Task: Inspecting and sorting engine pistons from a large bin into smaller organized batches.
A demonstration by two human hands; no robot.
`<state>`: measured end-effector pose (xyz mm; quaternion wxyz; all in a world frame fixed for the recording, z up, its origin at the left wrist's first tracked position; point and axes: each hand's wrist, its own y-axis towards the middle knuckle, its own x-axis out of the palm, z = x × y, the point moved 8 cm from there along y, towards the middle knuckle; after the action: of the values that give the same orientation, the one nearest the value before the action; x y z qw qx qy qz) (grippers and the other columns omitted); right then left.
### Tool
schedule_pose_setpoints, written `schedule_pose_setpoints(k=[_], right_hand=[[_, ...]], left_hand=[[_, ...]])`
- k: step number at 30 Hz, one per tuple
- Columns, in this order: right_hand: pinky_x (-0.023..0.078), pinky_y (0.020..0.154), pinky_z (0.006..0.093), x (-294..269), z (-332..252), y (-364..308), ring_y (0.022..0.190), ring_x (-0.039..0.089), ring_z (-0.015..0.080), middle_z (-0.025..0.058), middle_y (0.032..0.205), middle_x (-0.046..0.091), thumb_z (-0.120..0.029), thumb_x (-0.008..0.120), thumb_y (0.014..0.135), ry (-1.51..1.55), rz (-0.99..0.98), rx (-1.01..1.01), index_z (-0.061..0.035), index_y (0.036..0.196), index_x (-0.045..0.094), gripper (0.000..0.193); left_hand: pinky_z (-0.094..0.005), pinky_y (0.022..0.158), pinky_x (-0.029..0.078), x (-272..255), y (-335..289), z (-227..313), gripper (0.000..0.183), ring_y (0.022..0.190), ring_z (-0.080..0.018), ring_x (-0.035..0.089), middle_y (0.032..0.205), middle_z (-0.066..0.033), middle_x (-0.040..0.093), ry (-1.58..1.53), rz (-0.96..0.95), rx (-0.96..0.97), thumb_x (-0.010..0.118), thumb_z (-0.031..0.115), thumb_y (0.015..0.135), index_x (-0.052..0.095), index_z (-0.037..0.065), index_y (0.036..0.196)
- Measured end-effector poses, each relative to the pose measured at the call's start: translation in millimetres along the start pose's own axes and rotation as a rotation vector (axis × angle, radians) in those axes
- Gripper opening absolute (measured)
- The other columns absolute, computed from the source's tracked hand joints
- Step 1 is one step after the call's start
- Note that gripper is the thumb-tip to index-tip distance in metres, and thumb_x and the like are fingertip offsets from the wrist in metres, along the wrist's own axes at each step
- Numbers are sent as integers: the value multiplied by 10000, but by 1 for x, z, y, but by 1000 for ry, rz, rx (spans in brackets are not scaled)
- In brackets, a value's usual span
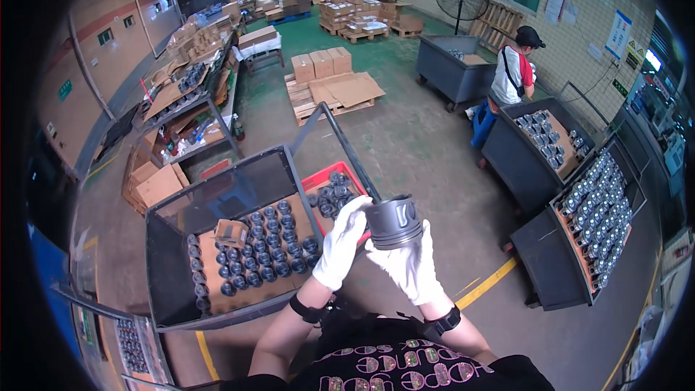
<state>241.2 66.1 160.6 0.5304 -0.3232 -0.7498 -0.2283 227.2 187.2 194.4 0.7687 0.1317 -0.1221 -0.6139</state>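
A dark grey metal piston (394,224), with ring grooves round its lower part, is held up in front of my chest. My left hand (342,245), in a white glove, grips its left side with the fingers along the wall. Under and to the right of it, my right hand (410,266), also gloved in white, supports the piston with its palm and closed fingers. Left of my hands stands a dark metal cart (217,316), where rows of similar pistons (260,250) and a small cardboard box (231,233) rest on a cardboard sheet.
Behind my hands, a red crate (355,174) holds more pistons beside the cart's metal handle (347,148). Other piston carts (539,253) line the right side, near a seated person (510,76). Ahead lies a pallet (304,105) with cartons; a workbench (210,112) stands left.
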Motion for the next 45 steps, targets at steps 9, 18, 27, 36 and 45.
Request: schedule_pose_setpoints(k=[9, 18, 27, 36, 45], right_hand=[[488, 1006, 428, 16, -12, -23, 1233, 558, 308, 201, 1375, 499, -277, 941, 641, -1468, 315, -693, 12, 1510, 248, 1147], [433, 1071, 430, 36, 2, -29, 1310, 498, 324, 216, 1435, 440, -320, 904, 704, -1610, 151, -811, -6, 1552, 114, 1200], [443, 1072, 420, -35, 46, 26, 1234, 564, 247, 140, 1383, 548, -577, 372, 1022, 90, 29, 130, -131, 1532, 343, 677], [416, 1112, 442, -59, 129, 86, 1320, 491, 298, 160, 1487, 438, -527, 343, 1045, -138, 97, 373, -122, 1559, 260, 659], [410, 1088, 381, -235, 242, 223, 1313, 505, 312, 208, 1437, 499, -359, 462, 1045, -1367, 252, 331, -38, 1459, 435, 524]], left_hand=[[-351, 1038, 436, 14, -35, -1, 490, 1204, -236, 554, 1356, -118, 531, -819, -228, 152, 478, 119, 1009, 382, 1, 1475], [-416, 1142, 368, 13, -44, -40, 589, 1327, -273, 485, 1455, -133, 489, -910, 82, -318, 485, 324, 997, 353, 54, 1503], [-453, 1030, 468, 8, -65, 27, 942, 1265, -411, 541, 1376, -252, 516, 697, 289, 195, 884, 224, 678, 371, -38, 1424], [-466, 1029, 449, -86, -76, -19, 1157, 1253, -424, 494, 1358, -291, 426, 688, 237, -103, 929, 281, 632, 224, -79, 1476], [-468, 912, 489, -298, -71, -214, 872, 1067, -396, 553, 1169, -215, 521, 850, 134, -671, 888, 259, 613, 442, 12, 1320]])
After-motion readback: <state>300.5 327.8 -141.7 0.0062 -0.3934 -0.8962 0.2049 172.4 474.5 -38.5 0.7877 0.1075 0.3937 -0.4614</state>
